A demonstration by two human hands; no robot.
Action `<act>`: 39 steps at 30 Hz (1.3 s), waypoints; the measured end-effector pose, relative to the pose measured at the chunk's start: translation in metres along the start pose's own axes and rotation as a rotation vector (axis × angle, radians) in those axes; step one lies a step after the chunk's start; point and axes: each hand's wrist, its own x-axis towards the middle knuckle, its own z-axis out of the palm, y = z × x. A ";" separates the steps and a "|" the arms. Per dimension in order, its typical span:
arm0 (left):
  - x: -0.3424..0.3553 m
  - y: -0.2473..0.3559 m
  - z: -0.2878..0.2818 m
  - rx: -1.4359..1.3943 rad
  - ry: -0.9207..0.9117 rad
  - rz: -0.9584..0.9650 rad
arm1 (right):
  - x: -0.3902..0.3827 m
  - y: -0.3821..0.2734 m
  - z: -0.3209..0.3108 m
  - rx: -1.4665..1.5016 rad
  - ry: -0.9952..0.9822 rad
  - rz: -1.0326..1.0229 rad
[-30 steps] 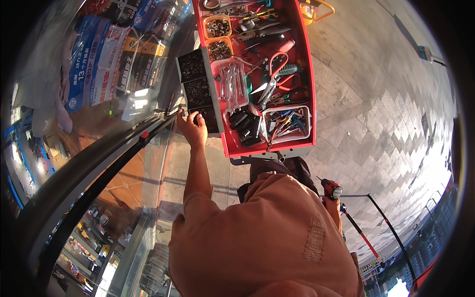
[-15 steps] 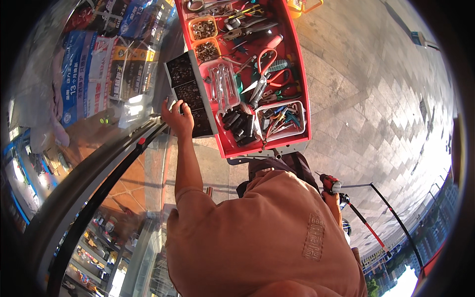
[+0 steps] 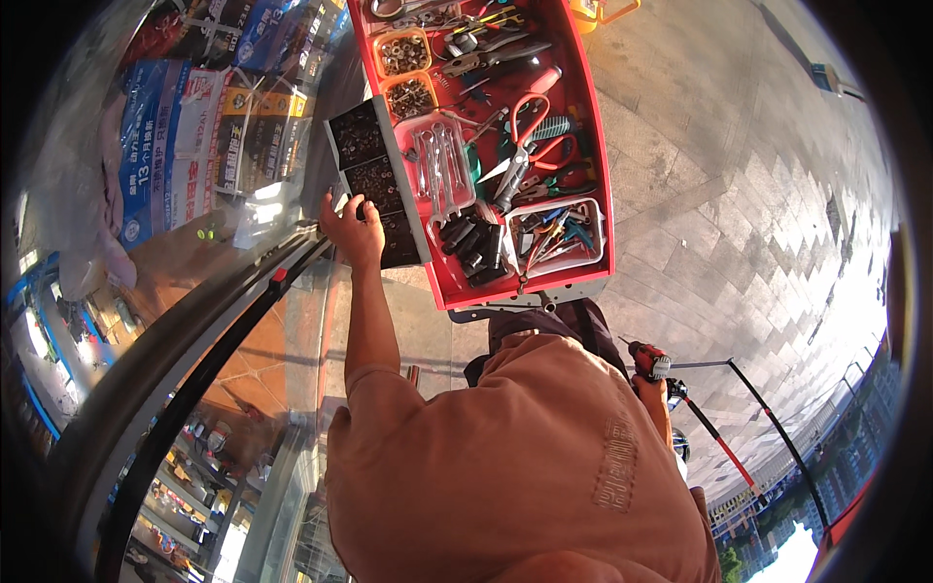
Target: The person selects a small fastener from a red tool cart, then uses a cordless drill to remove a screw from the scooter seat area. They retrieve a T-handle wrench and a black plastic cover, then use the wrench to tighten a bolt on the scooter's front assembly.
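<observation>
My left hand [image 3: 354, 231] is at the near left side of a grey divided tray [image 3: 401, 160] with dark compartments of small screws. Its fingers are curled in, and a small dark thing shows among them, too small to name. Low on my right side, my right hand [image 3: 653, 392] is wrapped round the grip of a red and black cordless drill [image 3: 648, 360], whose thin bit points up and left. The tray rests along the left edge of a red toolbox drawer [image 3: 595, 126] holding scissors [image 3: 523, 155], pliers [image 3: 486, 60], wrenches [image 3: 442, 167] and black sockets [image 3: 473, 245].
Orange bins [image 3: 403, 53] of nuts and screws and a white bin [image 3: 595, 255] of small tools sit inside the drawer. Stacked printed boxes [image 3: 155, 146] stand behind glass on my left, past a dark door frame [image 3: 194, 360]. Grey paving [image 3: 700, 185] stretches to the right.
My left hand stays at the tray, its fingers shifting slightly. The drawer and tray appear a few pixels further right. My right hand keeps the drill in place.
</observation>
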 end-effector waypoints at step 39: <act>-0.048 -0.015 -0.026 -0.316 0.050 -0.268 | 0.015 -0.003 0.001 -0.122 -0.013 -0.144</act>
